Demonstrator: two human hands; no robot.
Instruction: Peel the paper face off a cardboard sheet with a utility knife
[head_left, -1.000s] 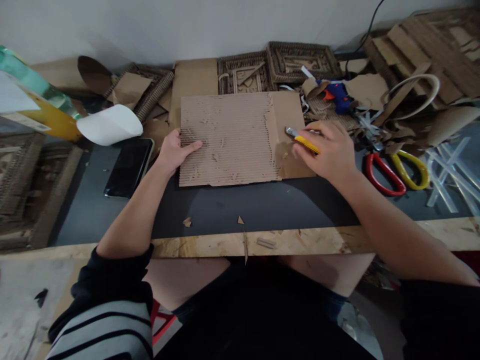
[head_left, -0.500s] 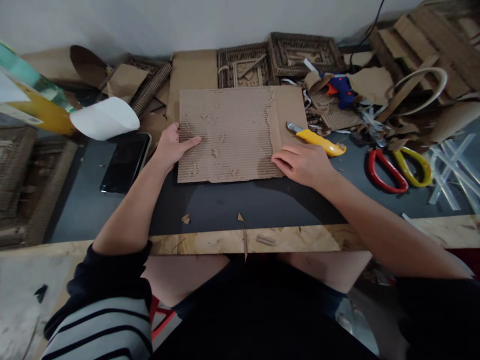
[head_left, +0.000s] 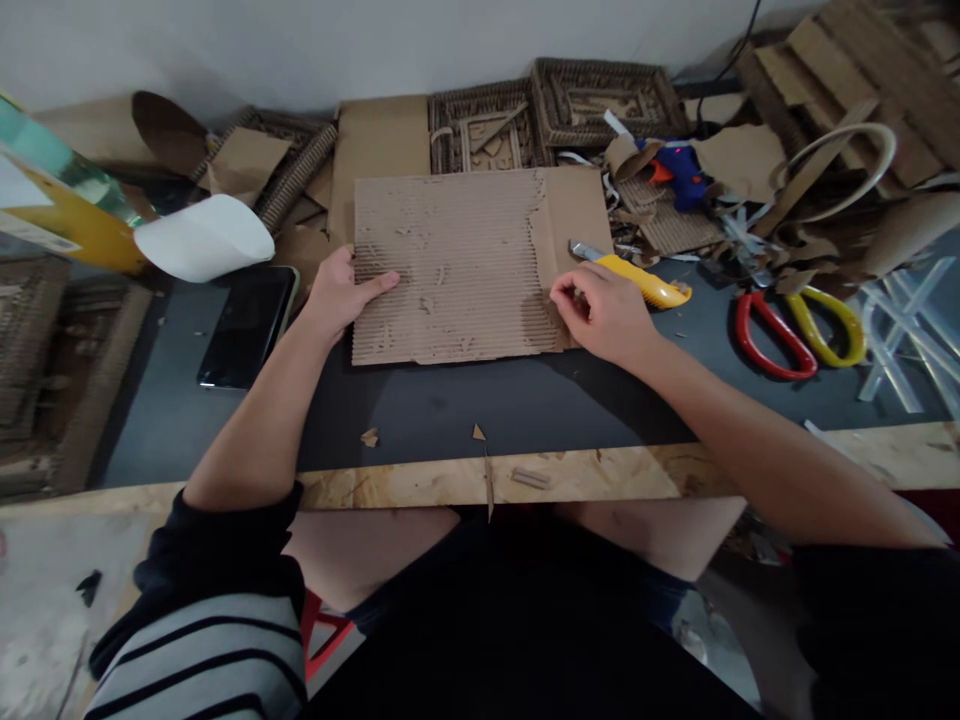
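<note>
gripping cardboard (head_left: 457,260), the left hand (head_left: 340,292) sits at nine o'clock; right hand (head_left: 609,312) curled, hold unclear, yellow cutter (head_left: 651,285) crowding three.

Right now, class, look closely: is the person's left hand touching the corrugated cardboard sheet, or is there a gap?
Touching. The head view shows the left hand at the left edge of the corrugated cardboard sheet, its thumb laid over the ridged top.
</note>
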